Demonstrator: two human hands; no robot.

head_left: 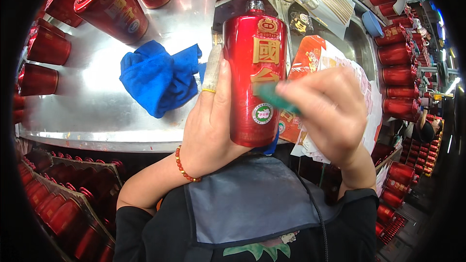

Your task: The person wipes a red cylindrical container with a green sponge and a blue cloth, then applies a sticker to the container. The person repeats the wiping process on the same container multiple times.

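holding a red bottle, pinching a green piece

the red bottle (240, 116) stands neck toward twelve, at two o'clock from the left hand (208, 123), which grasps its left side. from the right hand (332, 109) the bottle lies near ten o'clock. that hand pinches the blurred green piece (277, 99) over the gold lettering; contact with the bottle cannot be told. a blue cloth (158, 80) lies at nine o'clock from the bottle, on the steel table (102, 128).
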